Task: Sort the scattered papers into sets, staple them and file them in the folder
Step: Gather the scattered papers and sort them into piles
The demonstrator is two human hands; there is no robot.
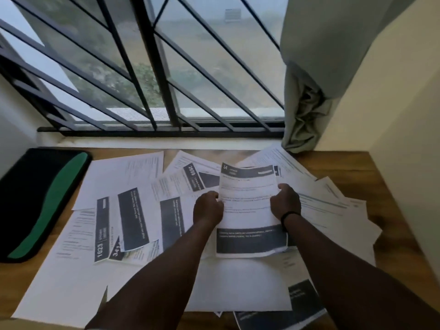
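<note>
I hold one printed sheet [247,206] upright above the table, its header reading "34" and a dark band across its lower part. My left hand [207,208] grips its left edge and my right hand [285,201] grips its right edge; a black band circles the right wrist. Under and around it several scattered papers [123,210] with dark header blocks cover the wooden table [385,186], some numbered "1623" and "2659". A black and green folder [40,203] lies shut at the table's left end. No stapler shows.
A barred window [154,79] runs along the far edge of the table. A grey-green curtain [307,96] hangs at the back right, touching the far papers. A cream wall [404,115] closes off the right side. Bare wood shows along the right edge.
</note>
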